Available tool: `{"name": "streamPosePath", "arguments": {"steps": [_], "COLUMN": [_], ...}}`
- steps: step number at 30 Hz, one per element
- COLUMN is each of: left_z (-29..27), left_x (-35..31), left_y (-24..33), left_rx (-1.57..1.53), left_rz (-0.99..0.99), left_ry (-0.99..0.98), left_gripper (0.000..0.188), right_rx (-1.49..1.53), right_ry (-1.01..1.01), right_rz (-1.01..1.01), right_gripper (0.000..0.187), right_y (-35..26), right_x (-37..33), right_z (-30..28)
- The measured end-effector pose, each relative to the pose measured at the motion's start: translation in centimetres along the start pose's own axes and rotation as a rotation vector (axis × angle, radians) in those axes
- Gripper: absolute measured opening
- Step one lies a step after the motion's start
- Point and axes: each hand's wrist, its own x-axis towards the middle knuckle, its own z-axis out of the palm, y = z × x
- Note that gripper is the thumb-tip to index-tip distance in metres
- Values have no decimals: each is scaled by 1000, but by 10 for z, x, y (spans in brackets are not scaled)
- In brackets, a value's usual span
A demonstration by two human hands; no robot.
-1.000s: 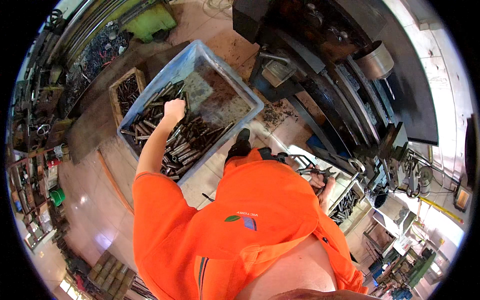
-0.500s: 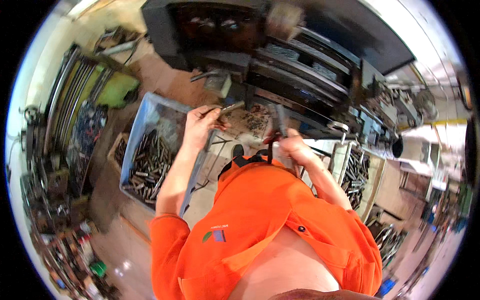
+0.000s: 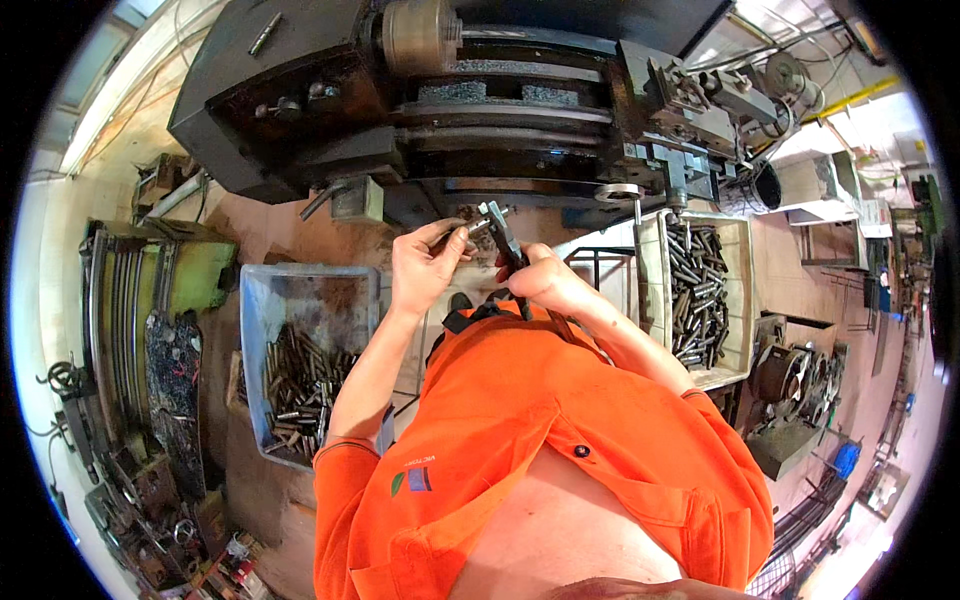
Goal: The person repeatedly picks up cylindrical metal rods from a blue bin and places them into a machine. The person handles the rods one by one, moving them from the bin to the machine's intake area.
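Observation:
My left hand pinches a short metal rod between thumb and fingers, its far end pointing right. In my right hand is a dark caliper, fingers wrapped around its body. The caliper's jaw end is up against the rod, and the two overlap in view; whether the jaws close on the rod is too small to tell. Both hands are in front of my waist. Below and left of my left hand stands a blue plastic bin with many similar metal rods inside.
A pale crate of metal rods stands at the right. Ahead stretches a large dark lathe with a chuck. A green machine is at the left. At the far right sits a metal box with parts.
My right hand has brought the caliper leftward to the rod in my left hand. My view has shifted, so the lathe and both containers appear in different places.

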Motion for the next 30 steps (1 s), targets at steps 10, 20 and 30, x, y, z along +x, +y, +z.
{"name": "streamPosePath", "arguments": {"steps": [10,20,30], "left_z": [-4,-35,57], "left_x": [15,38,47], "left_y": [0,-21,-52], "left_rx": [-6,-68,-30], "left_rz": [-31,-144,-188], "left_ry": [-117,-140,-603], "left_gripper": [26,24,74], "right_rx": [-381,158,460], "right_ry": [227,359,632], "right_rz": [-194,-48,-248], "right_gripper": [12,17,8], "right_y": [27,11,-2], "right_x": [7,14,82], "right_z": [6,10,-49]}}
